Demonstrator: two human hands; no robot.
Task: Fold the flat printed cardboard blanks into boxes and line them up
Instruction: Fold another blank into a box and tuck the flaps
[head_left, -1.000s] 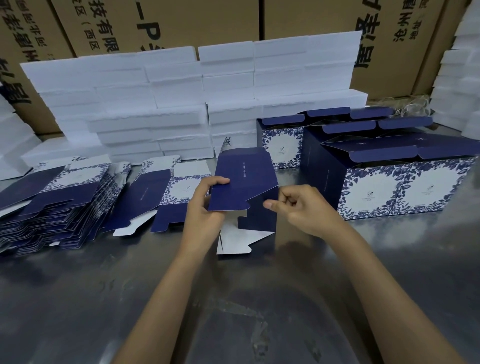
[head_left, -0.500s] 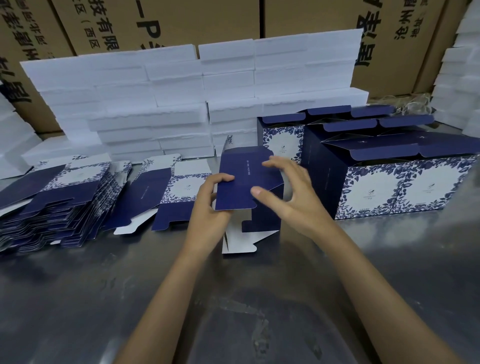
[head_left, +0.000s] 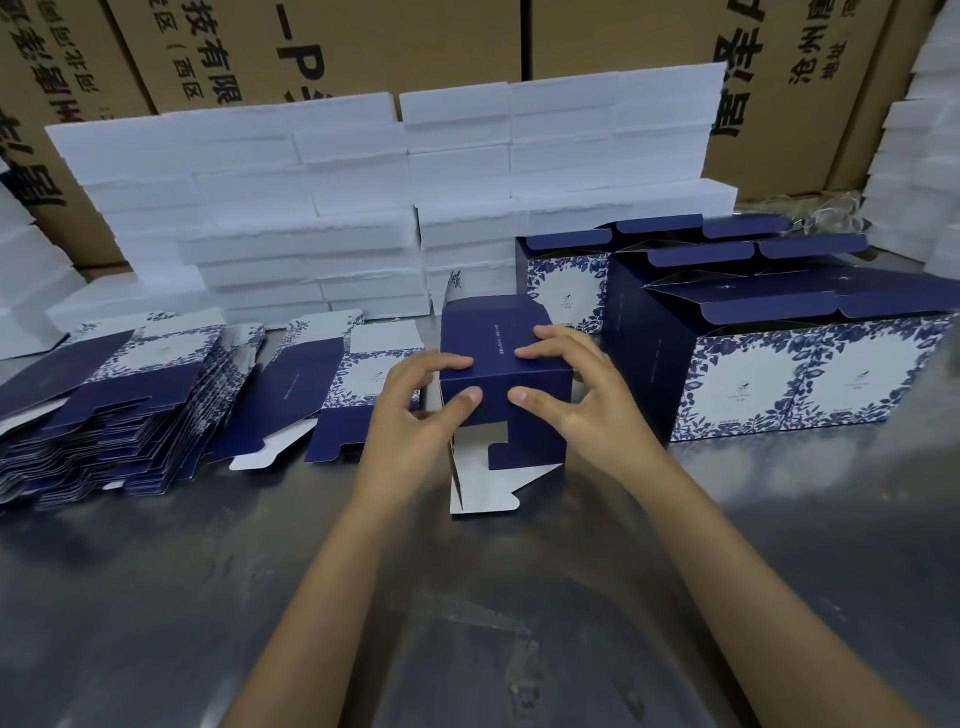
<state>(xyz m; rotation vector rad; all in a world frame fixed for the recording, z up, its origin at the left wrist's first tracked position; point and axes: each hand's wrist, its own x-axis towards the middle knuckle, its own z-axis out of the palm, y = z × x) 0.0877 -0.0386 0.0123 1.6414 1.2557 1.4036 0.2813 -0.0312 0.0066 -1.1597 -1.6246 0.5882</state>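
Item 1: box in progress, navy, squared up, centre of steel table, just left of finished row. Top panel folded flat; near-side flaps not yet tucked, one white flap lying out on the table toward the person. Judged: bottom closure pending.

Item 2: left hand. Fingers curled over the top-left edge, thumb pressed on the front face; box pinched betw. thumb and fingers. Purpose, judged: corner held square.

Item 3: right hand. Fingers spread, tips laid on top panel, thumb on front face; mirror grip, so the fold is creased evenly from both sides.

Item 4: finished boxes, floral fronts, lids up, lined at right, touching one another. Kept close for short transfer.

Item 5: flat blanks, fanned stack at left; a loose blank beside it, nearest the left hand, prob. next in line.

Item 6: white cartons stacked behind; brown shipping cases at wall.

Change vs. 1 s ago: panel was held up tilted by left hand alone, right hand fisted apart; now panel pressed down level, both hands applied.
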